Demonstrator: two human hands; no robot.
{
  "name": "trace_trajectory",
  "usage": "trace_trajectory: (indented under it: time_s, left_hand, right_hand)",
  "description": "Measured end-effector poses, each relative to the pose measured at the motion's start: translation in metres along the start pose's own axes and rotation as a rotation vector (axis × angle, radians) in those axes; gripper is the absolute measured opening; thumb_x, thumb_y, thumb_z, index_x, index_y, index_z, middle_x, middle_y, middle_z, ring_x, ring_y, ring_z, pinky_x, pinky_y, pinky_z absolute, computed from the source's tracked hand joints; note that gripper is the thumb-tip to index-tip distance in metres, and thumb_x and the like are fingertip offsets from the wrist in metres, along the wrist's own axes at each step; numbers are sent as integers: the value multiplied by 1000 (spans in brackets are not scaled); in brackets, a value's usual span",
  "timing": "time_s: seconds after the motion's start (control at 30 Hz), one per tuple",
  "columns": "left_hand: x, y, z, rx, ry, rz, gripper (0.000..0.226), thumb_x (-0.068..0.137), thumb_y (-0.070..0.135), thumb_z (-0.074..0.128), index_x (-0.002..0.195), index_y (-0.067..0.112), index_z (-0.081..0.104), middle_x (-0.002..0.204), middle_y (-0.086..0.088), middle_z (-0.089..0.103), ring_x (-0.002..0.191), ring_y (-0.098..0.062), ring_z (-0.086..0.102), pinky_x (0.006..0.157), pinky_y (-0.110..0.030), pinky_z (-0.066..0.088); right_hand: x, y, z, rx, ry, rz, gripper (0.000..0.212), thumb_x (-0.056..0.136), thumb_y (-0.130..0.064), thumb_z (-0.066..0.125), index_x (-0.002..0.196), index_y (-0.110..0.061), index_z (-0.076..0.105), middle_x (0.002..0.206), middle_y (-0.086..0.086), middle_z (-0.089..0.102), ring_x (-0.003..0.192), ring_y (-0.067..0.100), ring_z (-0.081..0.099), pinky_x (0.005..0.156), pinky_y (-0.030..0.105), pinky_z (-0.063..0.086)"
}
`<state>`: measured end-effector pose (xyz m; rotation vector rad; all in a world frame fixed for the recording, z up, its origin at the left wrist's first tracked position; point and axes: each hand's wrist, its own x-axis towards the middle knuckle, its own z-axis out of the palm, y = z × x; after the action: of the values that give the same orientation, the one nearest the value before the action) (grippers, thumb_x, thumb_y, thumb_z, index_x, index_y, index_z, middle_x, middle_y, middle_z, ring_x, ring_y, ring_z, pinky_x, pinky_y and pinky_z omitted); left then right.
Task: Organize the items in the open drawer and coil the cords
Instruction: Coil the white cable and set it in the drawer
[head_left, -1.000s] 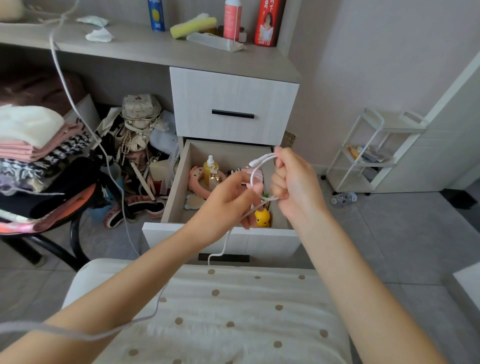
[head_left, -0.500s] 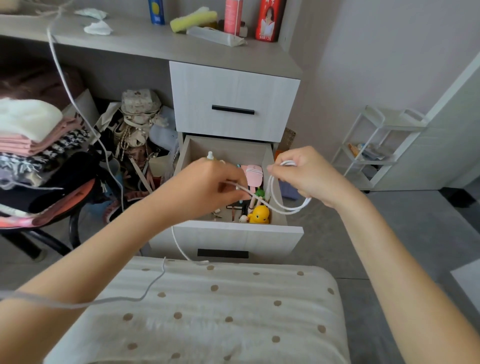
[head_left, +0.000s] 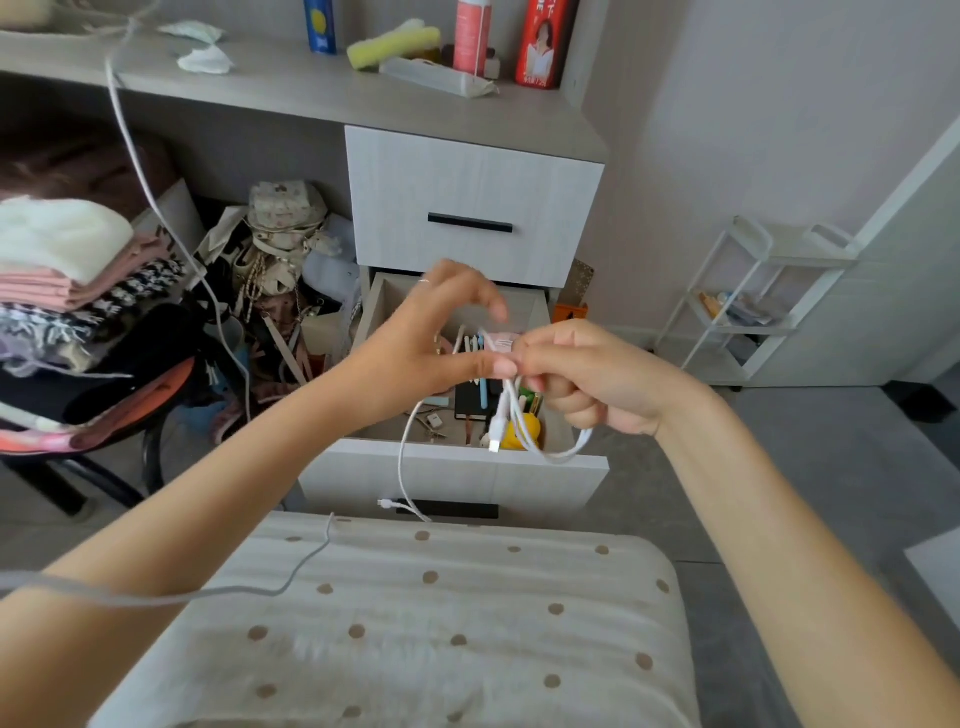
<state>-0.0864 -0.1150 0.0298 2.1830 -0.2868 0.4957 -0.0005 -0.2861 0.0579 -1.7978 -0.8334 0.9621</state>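
Over the open lower drawer (head_left: 452, 470) my two hands meet on a short white cord (head_left: 522, 428). My right hand (head_left: 582, 376) is closed around its loops, which hang below the fist with one plug end dangling. My left hand (head_left: 436, 338) pinches the same cord at the thumb tip, other fingers spread; the free tail (head_left: 402, 467) drops from it to the drawer front. Inside the drawer lie pens, a black notebook (head_left: 470, 402), a yellow toy (head_left: 522, 434) and small bits. A second long white cable (head_left: 156, 202) runs from the desk top down across my left arm.
A dotted cushion (head_left: 415, 623) lies just below my arms. Left stands a chair piled with folded clothes (head_left: 67, 291), with bags (head_left: 280, 244) under the desk. Bottles and a yellow sponge sit on the desk top (head_left: 322, 93). A white wire rack (head_left: 753, 301) stands at right.
My hands came together above the drawer. The loops now hang below my right fist, and my left fingers have spread while pinching the cord. The free tail is shorter.
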Motion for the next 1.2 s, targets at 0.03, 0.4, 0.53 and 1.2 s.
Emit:
trace_trajectory:
  time_s: [0.03, 0.4, 0.53, 1.2]
  left_hand:
    - [-1, 2, 2, 5, 110, -67, 41, 67, 55, 73, 91, 34, 46, 103, 14, 37, 98, 5, 41, 85, -9, 38]
    - [-2, 30, 16, -543, -109, -655, 34, 102, 25, 34, 87, 5, 58, 65, 1, 57, 62, -14, 58, 70, -28, 55]
    - [-4, 34, 19, -747, -80, -679, 33, 103, 22, 30, 83, 8, 51, 54, 3, 45, 47, -9, 46, 54, -22, 45]
    - [-1, 28, -4, -583, -84, -668, 38, 103, 25, 26, 69, 14, 38, 52, 6, 30, 39, -5, 26, 46, -18, 26]
  right_hand:
    - [0, 3, 1, 71, 8, -17, 34, 95, -19, 47, 61, -14, 45, 43, -7, 24, 35, 6, 14, 36, 14, 10]
    - [5, 8, 33, 55, 299, -179, 33, 101, -25, 40, 78, -14, 62, 47, -8, 29, 39, 8, 21, 39, 18, 17]
    - [7, 12, 36, -82, 432, -221, 36, 102, -29, 36, 82, -2, 50, 59, 5, 36, 48, 15, 34, 43, 23, 26]
    - [-11, 8, 19, -91, 366, -261, 31, 99, -17, 43, 73, -18, 59, 54, 0, 44, 46, 13, 49, 52, 23, 52]
